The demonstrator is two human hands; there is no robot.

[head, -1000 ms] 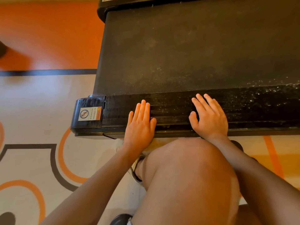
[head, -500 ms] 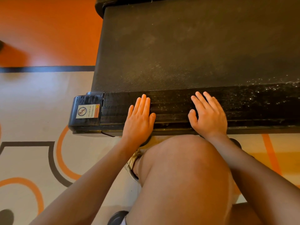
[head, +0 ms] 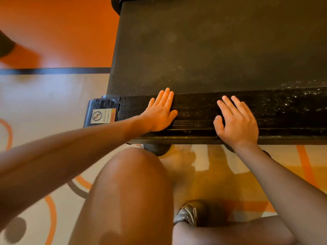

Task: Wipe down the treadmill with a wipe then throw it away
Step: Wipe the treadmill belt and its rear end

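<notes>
The black treadmill (head: 212, 50) fills the upper right, its dusty belt ending in a ribbed rear bar (head: 194, 114) near me. My left hand (head: 160, 112) lies flat on that bar, fingers straight and together. My right hand (head: 237, 121) rests flat on the same bar farther right, fingers slightly spread. Neither hand holds anything. No wipe is visible in the head view.
A warning sticker (head: 101, 116) sits on the treadmill's rear left corner cap. My bare knee (head: 134, 183) and a shoe (head: 187, 214) are below the bar. The floor is cream with orange and grey curves (head: 51, 206), and orange beyond a black stripe (head: 53, 70).
The view has shifted: my knee sits lower and left, a shoe has come into sight, and my left forearm now reaches in from the left. Both hands stay flat on the bar.
</notes>
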